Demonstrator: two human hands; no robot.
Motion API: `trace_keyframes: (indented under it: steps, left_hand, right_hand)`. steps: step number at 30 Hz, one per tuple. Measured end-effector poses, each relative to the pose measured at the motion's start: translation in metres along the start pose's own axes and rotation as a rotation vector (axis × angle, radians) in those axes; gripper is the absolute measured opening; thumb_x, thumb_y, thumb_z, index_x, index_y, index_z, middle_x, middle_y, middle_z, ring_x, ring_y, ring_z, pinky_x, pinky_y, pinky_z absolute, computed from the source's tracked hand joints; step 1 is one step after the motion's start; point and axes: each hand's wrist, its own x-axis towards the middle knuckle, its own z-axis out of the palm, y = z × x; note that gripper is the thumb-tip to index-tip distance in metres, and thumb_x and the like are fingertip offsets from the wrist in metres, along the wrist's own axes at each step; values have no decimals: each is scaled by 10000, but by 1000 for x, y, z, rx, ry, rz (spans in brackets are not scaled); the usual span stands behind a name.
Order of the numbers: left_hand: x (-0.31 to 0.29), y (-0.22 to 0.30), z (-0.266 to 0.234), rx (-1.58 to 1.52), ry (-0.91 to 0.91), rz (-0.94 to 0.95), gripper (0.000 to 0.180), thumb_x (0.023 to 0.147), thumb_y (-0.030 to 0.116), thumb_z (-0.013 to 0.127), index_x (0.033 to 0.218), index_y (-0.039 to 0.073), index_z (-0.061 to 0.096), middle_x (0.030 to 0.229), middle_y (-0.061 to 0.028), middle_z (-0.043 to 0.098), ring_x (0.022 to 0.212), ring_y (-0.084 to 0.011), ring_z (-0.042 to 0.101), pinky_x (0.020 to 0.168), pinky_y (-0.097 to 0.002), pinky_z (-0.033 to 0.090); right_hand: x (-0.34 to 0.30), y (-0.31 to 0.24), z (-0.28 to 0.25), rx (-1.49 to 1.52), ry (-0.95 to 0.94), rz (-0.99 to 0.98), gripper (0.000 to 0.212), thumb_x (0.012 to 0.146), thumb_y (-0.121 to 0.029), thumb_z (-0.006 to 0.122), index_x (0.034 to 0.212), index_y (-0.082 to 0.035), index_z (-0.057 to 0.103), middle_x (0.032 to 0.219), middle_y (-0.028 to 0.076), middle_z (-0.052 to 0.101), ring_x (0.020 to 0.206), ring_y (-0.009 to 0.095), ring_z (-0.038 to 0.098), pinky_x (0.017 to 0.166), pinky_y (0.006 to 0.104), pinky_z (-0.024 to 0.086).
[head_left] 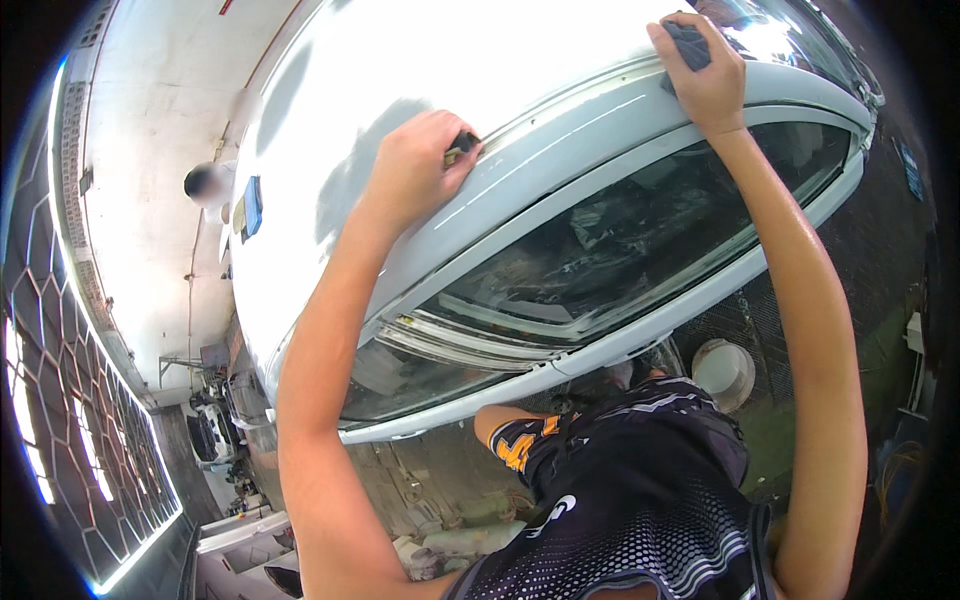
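Note:
The white roof of a car [560, 60] spreads out before me, with a groove along its side edge above the side windows [620, 230]. My left hand [415, 165] is closed near that groove, its fingers round a small dark and yellowish piece [461, 147] whose kind I cannot make out. Farther along the roof edge to the right, my right hand [712, 85] grips a dark grey, creased pad [687, 45] against the panel. Both arms are stretched forward over the windows. The palm sides of both hands are hidden.
A blue and tan flat object [249, 208] lies at the roof's far left edge, near another person [207, 188]. A whitish bucket [723, 374] stands on the floor below the car. Another vehicle [212, 435] is at the left. Honeycomb-shaped lights [80, 430] hang at far left.

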Motion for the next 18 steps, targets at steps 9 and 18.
trace_keyframes:
  steps: [9, 18]
  left_hand:
    - [5, 0, 5, 91, 8, -5, 97, 859, 95, 763, 893, 74, 674, 823, -88, 672, 766, -294, 656, 684, -397, 530]
    - [73, 19, 39, 119, 15, 156, 139, 858, 133, 766, 923, 50, 675, 849, -120, 685, 796, -325, 683, 732, -415, 551]
  right_hand:
    - [10, -21, -9, -7, 25, -48, 186, 866, -149, 791, 916, -13, 674, 896, 160, 693, 856, 348, 681, 809, 410, 524]
    - [8, -20, -6, -45, 67, -84, 188, 860, -170, 802, 922, -36, 686, 911, 142, 704, 883, 348, 686, 836, 425, 525]
